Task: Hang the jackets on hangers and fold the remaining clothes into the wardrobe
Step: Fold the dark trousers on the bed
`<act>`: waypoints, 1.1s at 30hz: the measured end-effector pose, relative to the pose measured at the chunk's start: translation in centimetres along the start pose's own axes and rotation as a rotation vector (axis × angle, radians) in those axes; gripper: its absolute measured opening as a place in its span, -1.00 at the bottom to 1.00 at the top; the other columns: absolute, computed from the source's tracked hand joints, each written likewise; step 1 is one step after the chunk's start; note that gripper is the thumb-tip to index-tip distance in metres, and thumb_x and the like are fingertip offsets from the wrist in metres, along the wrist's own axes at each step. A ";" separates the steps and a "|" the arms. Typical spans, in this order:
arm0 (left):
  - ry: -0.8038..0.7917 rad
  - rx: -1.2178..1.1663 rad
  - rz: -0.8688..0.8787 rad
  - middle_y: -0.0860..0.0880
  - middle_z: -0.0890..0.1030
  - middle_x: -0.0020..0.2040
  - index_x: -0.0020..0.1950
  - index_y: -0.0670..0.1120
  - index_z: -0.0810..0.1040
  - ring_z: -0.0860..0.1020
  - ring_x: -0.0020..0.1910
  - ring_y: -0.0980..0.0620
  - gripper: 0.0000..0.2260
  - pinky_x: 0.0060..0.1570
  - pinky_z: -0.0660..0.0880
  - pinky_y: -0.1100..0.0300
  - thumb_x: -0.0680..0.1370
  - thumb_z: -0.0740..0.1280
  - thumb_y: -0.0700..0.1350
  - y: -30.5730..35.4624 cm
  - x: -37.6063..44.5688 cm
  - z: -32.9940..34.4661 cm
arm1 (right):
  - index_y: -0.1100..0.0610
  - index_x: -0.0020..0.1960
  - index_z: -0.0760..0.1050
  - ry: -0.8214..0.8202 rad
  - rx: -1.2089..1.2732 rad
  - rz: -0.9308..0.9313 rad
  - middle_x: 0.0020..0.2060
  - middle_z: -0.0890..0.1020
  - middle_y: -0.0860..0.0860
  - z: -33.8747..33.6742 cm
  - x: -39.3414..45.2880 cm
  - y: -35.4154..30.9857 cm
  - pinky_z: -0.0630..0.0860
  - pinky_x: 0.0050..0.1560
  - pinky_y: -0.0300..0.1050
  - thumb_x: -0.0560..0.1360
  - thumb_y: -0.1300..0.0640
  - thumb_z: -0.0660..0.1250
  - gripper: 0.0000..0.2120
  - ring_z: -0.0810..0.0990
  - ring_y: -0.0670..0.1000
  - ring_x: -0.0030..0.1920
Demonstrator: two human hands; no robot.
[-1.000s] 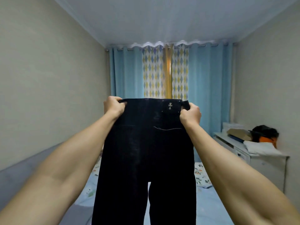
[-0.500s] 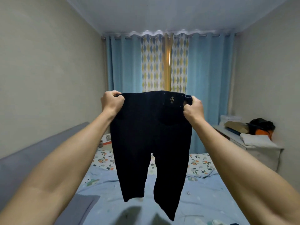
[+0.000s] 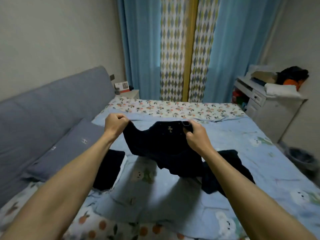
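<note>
Two hands hold the dark trousers by the waistband: left hand and right hand, fingers of each curled round the cloth. A moment ago the trousers hung high before the curtains; now they are lowered, legs bunching on the bed. Likely they are being laid flat for folding. A folded dark garment lies beside them.
</note>
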State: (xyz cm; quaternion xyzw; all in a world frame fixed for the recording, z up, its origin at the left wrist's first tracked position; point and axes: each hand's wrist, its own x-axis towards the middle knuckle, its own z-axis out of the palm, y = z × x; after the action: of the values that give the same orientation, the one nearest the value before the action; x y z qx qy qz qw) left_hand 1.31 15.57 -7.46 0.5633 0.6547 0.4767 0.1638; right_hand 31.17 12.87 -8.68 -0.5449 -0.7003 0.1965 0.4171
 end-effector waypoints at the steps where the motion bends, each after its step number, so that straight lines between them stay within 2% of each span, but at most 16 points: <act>1: -0.016 -0.036 -0.032 -0.12 0.38 -0.47 -0.46 -0.21 0.38 0.33 -0.44 0.02 -0.88 -0.36 0.29 0.17 0.26 0.22 -0.20 -0.9 -0.7 -0.3 | 0.16 0.03 0.54 -0.024 0.011 0.004 -0.14 0.60 0.03 0.6 -1.1 0.4 0.40 -0.23 -0.24 0.55 0.37 0.21 -0.81 0.53 0.03 -0.15; 3: -0.044 -0.097 -0.100 -0.08 0.48 -0.49 -0.44 -0.27 0.49 0.43 -0.44 0.00 -0.84 -0.33 0.39 0.18 0.27 0.24 -0.19 -3.9 -3.5 -0.6 | 0.11 -0.01 0.51 -0.088 0.029 0.024 -0.21 0.56 -0.09 2.1 -4.7 1.1 0.36 -0.29 -0.39 0.57 0.34 0.22 -0.83 0.50 -0.10 -0.22; 6: -0.158 -0.195 -0.142 0.08 0.57 -0.50 -0.41 -0.18 0.56 0.49 -0.46 0.21 -0.87 -0.35 0.42 0.36 0.31 0.25 -0.23 -7.4 -7.8 -0.8 | 0.06 -0.03 0.53 -0.156 0.084 0.084 -0.21 0.57 -0.16 4.9 -9.1 2.4 0.38 -0.25 -0.38 0.57 0.29 0.28 -0.85 0.52 -0.24 -0.18; 7: -0.184 -0.199 -0.162 0.10 0.58 -0.49 -0.39 -0.19 0.56 0.49 -0.45 0.22 -0.88 -0.34 0.41 0.39 0.29 0.25 -0.20 -8.1 -8.6 -0.9 | 0.05 -0.01 0.55 -0.171 0.103 0.101 -0.19 0.58 -0.17 5.9 -10.0 2.5 0.39 -0.22 -0.38 0.56 0.27 0.30 -0.86 0.54 -0.25 -0.16; 10: -0.290 -0.183 -0.208 0.01 0.56 -0.44 -0.34 -0.20 0.57 0.49 -0.41 0.15 -0.86 -0.26 0.42 0.29 0.32 0.31 -0.14 -11.7 -9.8 -0.9 | 0.00 -0.01 0.55 -0.249 0.138 0.156 -0.16 0.60 -0.19 9.4 -11.6 2.6 0.41 -0.18 -0.45 0.55 0.25 0.35 -0.85 0.57 -0.27 -0.13; 12: -0.340 -0.138 -0.250 -0.08 0.53 -0.38 -0.28 -0.14 0.56 0.45 -0.40 0.13 -0.96 -0.26 0.41 0.24 0.37 0.36 -0.24 -14.3 -9.5 -0.7 | 0.00 -0.01 0.55 -0.311 0.167 0.166 -0.14 0.62 -0.18 12.3 -11.3 2.0 0.45 -0.13 -0.45 0.54 0.25 0.38 -0.84 0.58 -0.28 -0.10; 15: -0.377 -0.076 -0.238 -0.04 0.58 -0.22 -0.16 -0.03 0.53 0.54 -0.23 0.08 -0.66 -0.15 0.47 0.27 0.36 0.29 -0.48 -17.0 -9.5 -0.9 | 0.02 0.02 0.57 -0.411 0.171 0.136 -0.10 0.64 -0.13 16.3 -10.1 0.7 0.49 -0.05 -0.41 0.53 0.22 0.41 -0.87 0.60 -0.21 -0.05; 18: -0.325 -0.167 -0.346 -0.06 0.59 -0.05 -0.11 0.03 0.50 0.59 -0.01 0.02 -0.57 -0.06 0.51 0.30 0.36 0.29 -0.52 -19.4 -9.5 -1.3 | 0.02 0.03 0.56 -0.481 0.157 0.111 -0.09 0.64 -0.12 20.4 -8.5 -0.5 0.50 -0.01 -0.38 0.51 0.18 0.45 -0.86 0.60 -0.18 -0.03; 21: -0.239 -0.368 -0.555 -0.06 0.54 0.00 -0.01 0.02 0.48 0.60 0.08 -0.09 -0.55 0.01 0.57 0.10 0.36 0.34 -0.52 -19.9 -9.8 -1.5 | 0.01 -0.01 0.53 -0.519 0.132 0.098 -0.11 0.65 -0.11 22.7 -7.9 -0.9 0.50 -0.06 -0.37 0.47 0.14 0.49 -0.83 0.60 -0.19 -0.07; 24: -0.287 -0.573 -0.701 -0.15 0.57 0.02 0.09 -0.07 0.49 0.61 0.01 -0.11 -0.59 0.06 0.57 0.05 0.37 0.45 -0.44 -19.8 -9.8 -2.1 | -0.02 -0.06 0.54 -0.553 0.096 -0.003 -0.16 0.61 -0.13 24.4 -7.0 -0.9 0.42 -0.14 -0.41 0.46 0.15 0.50 -0.83 0.56 -0.21 -0.16; 26: -0.320 -0.665 -0.720 -0.24 0.61 0.04 0.10 -0.11 0.51 0.62 -0.03 -0.15 -0.59 0.07 0.58 -0.02 0.34 0.50 -0.39 -19.1 -9.8 -2.4 | 0.06 -0.05 0.60 -0.536 0.083 -0.145 -0.15 0.58 -0.13 25.2 -6.5 -0.7 0.41 -0.10 -0.36 0.43 0.18 0.52 -0.86 0.53 -0.18 -0.16; 29: -0.242 -0.588 -0.675 -0.18 0.66 -0.14 -0.01 -0.14 0.53 0.65 -0.22 -0.03 -0.72 -0.15 0.60 0.13 0.40 0.48 -0.40 -17.4 -10.0 -2.2 | 0.18 -0.05 0.64 -0.473 0.047 -0.315 -0.02 0.57 0.02 26.3 -6.2 -0.1 0.53 -0.01 -0.12 0.37 0.24 0.55 -0.82 0.54 0.03 0.02; 33: -0.117 -0.557 -0.699 -0.19 0.69 -0.18 -0.10 -0.14 0.56 0.65 -0.22 -0.05 -0.81 -0.14 0.59 0.13 0.41 0.51 -0.33 -15.8 -10.5 -1.9 | 0.19 -0.04 0.65 -0.416 0.016 -0.421 0.20 0.52 0.14 26.9 -6.1 0.2 0.55 0.11 -0.01 0.33 0.28 0.55 -0.79 0.50 0.13 0.20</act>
State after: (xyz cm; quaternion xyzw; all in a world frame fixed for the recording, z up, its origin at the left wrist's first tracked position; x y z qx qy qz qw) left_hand -6.07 6.72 -22.70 0.2686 0.6421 0.5179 0.4973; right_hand 10.16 12.15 -26.56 -0.3324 -0.8669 0.2185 0.3005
